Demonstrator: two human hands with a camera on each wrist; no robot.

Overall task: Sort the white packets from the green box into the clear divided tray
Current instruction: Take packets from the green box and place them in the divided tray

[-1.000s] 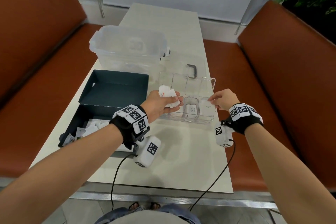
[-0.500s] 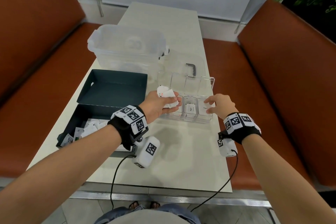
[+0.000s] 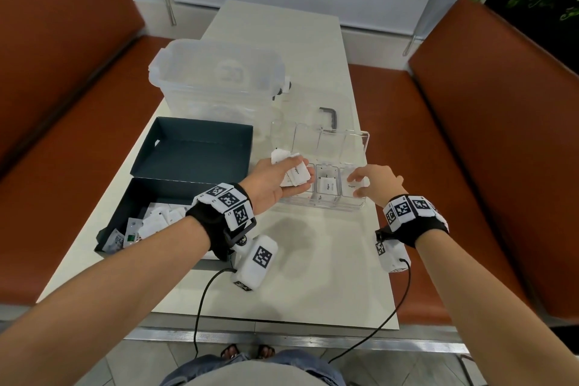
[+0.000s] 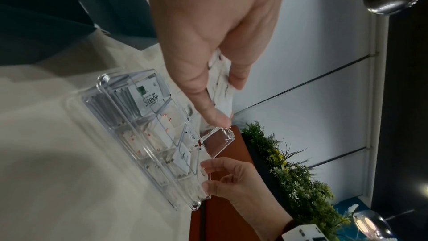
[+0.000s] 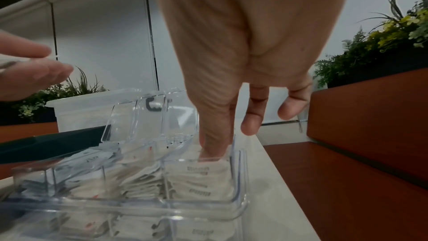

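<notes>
Several packets [image 3: 293, 171] sit pinched in our left hand [image 3: 275, 180] over the tray's [image 3: 357, 135] left end, just left of our right hand [image 3: 374, 182], whose loose, empty fingers [image 5: 214, 146] dip into the rightmost compartment.

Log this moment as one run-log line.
left hand: holds white packets over clear divided tray | right hand: fingers in tray's right compartment, on packets | green box: packets remain
</notes>
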